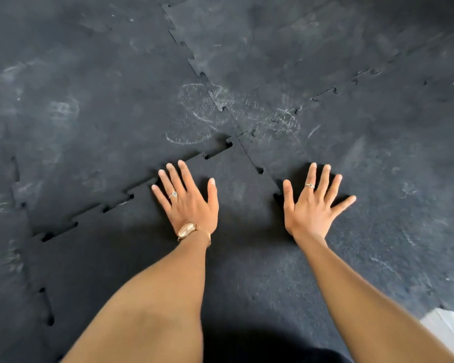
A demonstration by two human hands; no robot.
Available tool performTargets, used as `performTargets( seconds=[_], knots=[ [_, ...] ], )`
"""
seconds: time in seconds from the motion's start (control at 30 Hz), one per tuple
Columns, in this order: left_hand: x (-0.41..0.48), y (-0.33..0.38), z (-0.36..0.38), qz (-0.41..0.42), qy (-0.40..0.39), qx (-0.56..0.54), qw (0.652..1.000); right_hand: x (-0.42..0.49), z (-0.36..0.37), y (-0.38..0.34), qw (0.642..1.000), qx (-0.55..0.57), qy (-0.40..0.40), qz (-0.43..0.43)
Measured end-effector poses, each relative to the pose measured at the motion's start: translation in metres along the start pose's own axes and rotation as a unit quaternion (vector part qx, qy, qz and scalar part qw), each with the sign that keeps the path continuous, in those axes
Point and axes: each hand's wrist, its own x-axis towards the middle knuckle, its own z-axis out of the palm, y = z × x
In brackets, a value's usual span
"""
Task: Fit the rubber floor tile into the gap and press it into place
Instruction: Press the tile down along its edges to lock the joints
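Fingers (180,176) of both hands are spread wide and flat, gripping nothing. I see the left hand (188,200) pressing the rubber floor tile (131,244), which fills the frame's lower middle, its far corner near centre. The right hand (313,205) lies at 3 o'clock from the left, across the seam (260,170) onto the neighbouring tile (378,192). Flooring is black, matte, grainy rubber with jigsaw-toothed edges and pale chalky scuffs (194,113); the toothed seam at 10 o'clock shows small open gaps. Count: two hands, two rings, one wristwatch (188,230) on the left wrist. Bare pale floor (451,328) shows at 4 o'clock.
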Motion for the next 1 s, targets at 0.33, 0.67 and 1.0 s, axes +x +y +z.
performTargets(
  seconds=[0.33, 0.67, 1.0],
  knots=[
    [0.001, -0.003, 0.001, -0.003, -0.002, 0.019, 1.0, 0.06, -0.053, -0.085, 0.938, 0.252, 0.195, -0.139],
    [0.001, -0.001, -0.002, -0.004, -0.025, 0.031, 0.999, 0.062, 0.003, -0.09, 0.978, 0.068, 0.057, -0.187],
    [0.001, -0.004, 0.0, -0.004, -0.025, 0.027, 0.999, 0.087, -0.022, -0.136, 0.95, 0.171, 0.144, -0.218]
  ],
)
